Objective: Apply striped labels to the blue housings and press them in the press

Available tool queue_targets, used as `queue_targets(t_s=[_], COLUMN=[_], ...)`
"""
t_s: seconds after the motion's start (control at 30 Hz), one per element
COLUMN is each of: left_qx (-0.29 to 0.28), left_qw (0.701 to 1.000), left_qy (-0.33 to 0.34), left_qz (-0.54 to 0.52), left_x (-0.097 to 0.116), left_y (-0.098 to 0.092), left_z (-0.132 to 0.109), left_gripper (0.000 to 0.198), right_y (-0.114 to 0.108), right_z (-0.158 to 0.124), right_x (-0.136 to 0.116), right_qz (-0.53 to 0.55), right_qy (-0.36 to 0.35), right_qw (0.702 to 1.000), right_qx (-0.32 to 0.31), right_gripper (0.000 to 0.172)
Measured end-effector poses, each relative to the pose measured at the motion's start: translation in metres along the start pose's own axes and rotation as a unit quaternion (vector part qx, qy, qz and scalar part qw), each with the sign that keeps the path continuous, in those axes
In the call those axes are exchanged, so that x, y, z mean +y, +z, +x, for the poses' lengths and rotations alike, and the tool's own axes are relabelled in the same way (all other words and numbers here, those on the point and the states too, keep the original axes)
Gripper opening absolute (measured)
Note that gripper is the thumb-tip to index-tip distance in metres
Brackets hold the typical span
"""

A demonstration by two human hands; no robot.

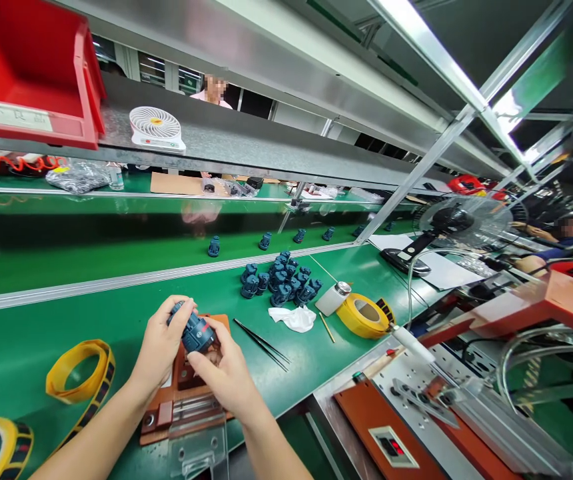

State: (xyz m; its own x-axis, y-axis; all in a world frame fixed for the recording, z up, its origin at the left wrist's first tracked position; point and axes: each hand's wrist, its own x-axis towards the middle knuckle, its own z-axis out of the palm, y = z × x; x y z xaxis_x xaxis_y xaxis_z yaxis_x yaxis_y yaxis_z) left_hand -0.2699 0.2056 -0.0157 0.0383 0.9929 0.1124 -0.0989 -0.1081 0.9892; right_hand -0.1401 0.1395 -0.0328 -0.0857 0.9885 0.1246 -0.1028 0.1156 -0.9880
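Note:
A dark blue power-tool housing (197,335) with a red stripe is held between my two hands. My left hand (158,343) wraps its fingers around the upper left end. On the lower right end, my right hand (229,375) grips with thumb and fingers. Directly beneath is a brown fixture (152,437) with a metal slide and a clear plate, partly covered by my hands. Black tweezers (262,345) lie to the right of it. Beyond them stands a cluster of similar blue housings (280,293), next to a crumpled white cloth (294,319).
Yellow label rolls lie at left (74,370) and right (361,317). A white bottle (334,298) leans near the right roll. More housings (214,247) stand along the green belt (166,247). A black fan (446,223) and a brown-panelled machine (366,427) are at right. A co-worker (212,91) is behind the shelf.

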Motion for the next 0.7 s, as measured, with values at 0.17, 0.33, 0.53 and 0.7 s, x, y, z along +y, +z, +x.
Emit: queue_targets(t_s=[0.17,0.33,0.53,0.7], left_qx=[-0.026,-0.102,-0.058,-0.020], left_qw=[0.994,0.971,0.980,0.997], left_qy=[-0.071,-0.153,-0.161,-0.056], left_qz=[-0.077,-0.150,-0.104,0.052], left_x=[-0.005,-0.014,-0.024,-0.035], left_y=[0.004,0.013,0.025,0.047], left_z=[0.000,-0.015,0.002,0.113], left_gripper=[0.056,0.072,0.072,0.054], right_y=[-0.006,-0.016,-0.043,-0.078], right_z=[0.005,0.007,-0.009,-0.045], right_x=[0.000,0.006,0.035,0.084], right_qz=[-0.086,-0.209,-0.245,-0.225], right_qy=[-0.033,-0.135,-0.144,-0.110], right_qw=[0.993,0.955,0.931,0.904], right_qx=[0.076,0.163,0.228,0.345], right_gripper=[0.052,0.049,0.049,0.043])
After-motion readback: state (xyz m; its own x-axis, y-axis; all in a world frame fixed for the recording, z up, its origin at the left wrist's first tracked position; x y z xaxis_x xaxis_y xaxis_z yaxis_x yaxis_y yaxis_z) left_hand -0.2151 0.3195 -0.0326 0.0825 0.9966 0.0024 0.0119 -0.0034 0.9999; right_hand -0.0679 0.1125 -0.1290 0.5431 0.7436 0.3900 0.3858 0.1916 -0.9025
